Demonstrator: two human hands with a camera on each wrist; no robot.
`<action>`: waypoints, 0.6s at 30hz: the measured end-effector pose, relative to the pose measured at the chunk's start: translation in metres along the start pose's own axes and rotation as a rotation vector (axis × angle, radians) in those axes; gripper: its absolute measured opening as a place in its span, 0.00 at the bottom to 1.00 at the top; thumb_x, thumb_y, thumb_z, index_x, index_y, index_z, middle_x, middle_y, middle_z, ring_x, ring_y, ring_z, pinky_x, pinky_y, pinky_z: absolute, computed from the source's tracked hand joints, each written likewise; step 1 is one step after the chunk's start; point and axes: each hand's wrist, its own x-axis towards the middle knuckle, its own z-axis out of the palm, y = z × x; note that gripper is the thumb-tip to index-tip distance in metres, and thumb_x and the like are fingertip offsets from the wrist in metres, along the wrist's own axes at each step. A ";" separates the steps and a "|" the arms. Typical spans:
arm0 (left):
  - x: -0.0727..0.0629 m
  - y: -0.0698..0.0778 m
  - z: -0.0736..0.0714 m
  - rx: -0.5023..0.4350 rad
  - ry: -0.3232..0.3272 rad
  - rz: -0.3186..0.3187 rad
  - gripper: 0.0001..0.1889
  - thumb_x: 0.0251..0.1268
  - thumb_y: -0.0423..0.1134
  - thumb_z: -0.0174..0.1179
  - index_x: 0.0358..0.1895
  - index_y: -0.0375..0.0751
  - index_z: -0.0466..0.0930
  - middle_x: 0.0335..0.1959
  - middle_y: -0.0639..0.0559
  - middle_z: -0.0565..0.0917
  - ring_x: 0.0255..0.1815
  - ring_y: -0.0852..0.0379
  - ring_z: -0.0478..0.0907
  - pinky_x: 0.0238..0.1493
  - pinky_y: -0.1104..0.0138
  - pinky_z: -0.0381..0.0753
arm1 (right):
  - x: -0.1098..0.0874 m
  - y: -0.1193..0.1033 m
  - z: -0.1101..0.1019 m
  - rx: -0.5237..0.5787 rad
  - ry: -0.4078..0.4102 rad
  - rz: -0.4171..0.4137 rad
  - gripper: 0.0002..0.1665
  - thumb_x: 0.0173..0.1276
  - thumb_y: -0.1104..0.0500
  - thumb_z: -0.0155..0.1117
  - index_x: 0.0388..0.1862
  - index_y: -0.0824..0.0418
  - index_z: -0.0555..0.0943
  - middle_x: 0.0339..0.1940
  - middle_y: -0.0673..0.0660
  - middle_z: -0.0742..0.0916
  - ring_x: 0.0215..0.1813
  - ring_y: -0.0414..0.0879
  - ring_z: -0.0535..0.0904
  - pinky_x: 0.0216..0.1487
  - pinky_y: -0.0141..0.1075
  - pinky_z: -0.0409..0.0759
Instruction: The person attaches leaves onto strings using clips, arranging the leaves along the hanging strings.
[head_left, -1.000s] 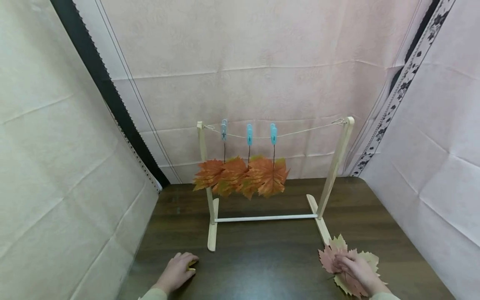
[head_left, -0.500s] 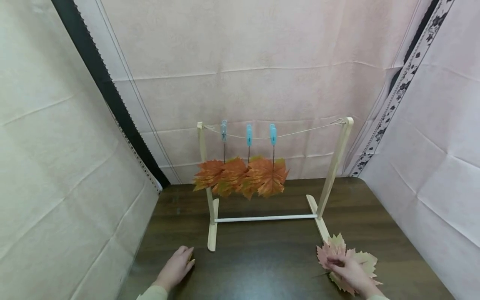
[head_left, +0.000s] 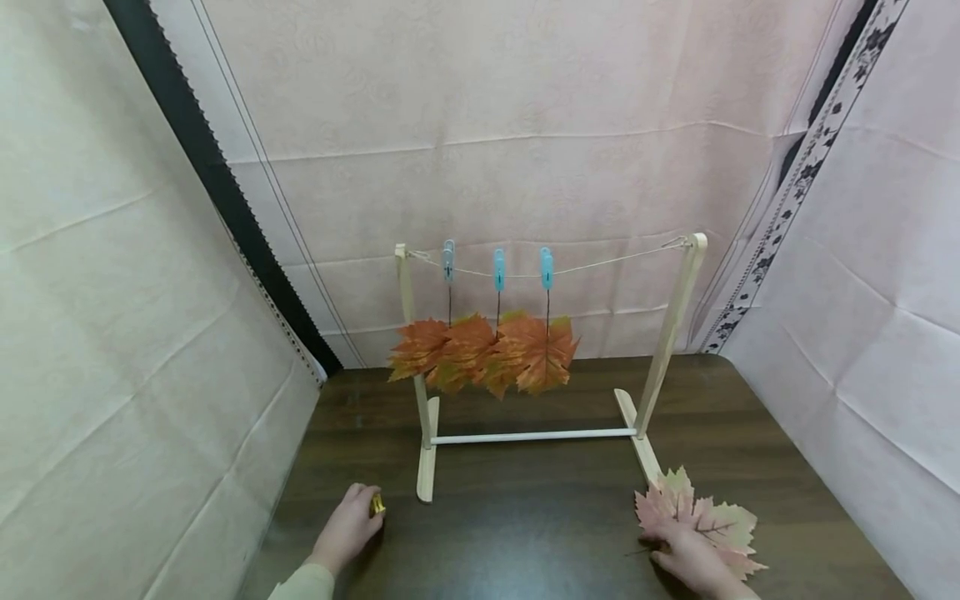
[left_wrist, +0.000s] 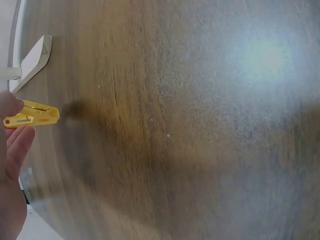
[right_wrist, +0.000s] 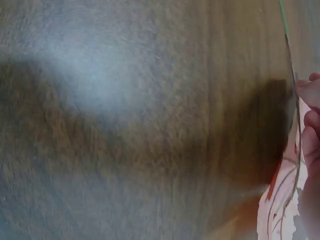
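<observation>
My left hand (head_left: 347, 523) pinches a yellow clothespin (left_wrist: 34, 114) between thumb and fingers, its tip pointing away from the fingers over the table. At the right, my right hand (head_left: 692, 557) holds a pale pink and cream maple leaf (head_left: 723, 527) near its stem, fingers partly covering the leaf. In the right wrist view the thin dark stem (right_wrist: 291, 60) runs past the fingertips, its end green. Behind both hands, several orange leaves (head_left: 543, 358) hang overlapping by their stems from blue clothespins (head_left: 499, 268) on a string.
A wooden rack (head_left: 671, 333) carries the white string (head_left: 600, 265) between two posts, with a white rod (head_left: 532, 436) low between its feet. The pink leaf lies close to the right foot (head_left: 642, 450). Pale cloth (head_left: 480, 183) surrounds the dark wooden table (head_left: 510, 517).
My left hand has drawn slightly back toward me and turned, showing the yellow clothespin more. The right hand has shifted left and down, toward the leaf's stem.
</observation>
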 end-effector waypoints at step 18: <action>0.002 -0.003 -0.015 -0.085 0.018 -0.101 0.21 0.54 0.33 0.65 0.50 0.25 0.75 0.39 0.41 0.75 0.37 0.52 0.76 0.40 0.57 0.77 | 0.010 0.007 0.019 -0.170 0.175 -0.295 0.16 0.45 0.69 0.73 0.23 0.50 0.78 0.26 0.41 0.78 0.31 0.33 0.71 0.28 0.32 0.71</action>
